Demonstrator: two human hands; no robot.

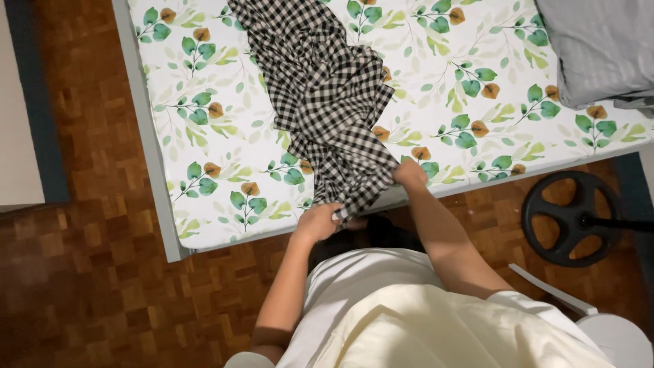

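Both the left hand (317, 221) and right hand (409, 172) are gripping the near hem of the checked cloth (325, 95), apparently spreading it; smoothing outward beyond them seems due next.

No packages, labels, signs or screens are visible anywhere around the bed (158, 170) I stand at.

Under my hands: bed (204, 225) w/ leafy floral sheet. Grey pillow (599, 48) far right of them. Parquet floor (82, 286) left & below. Black round fan base (572, 218) to my right.
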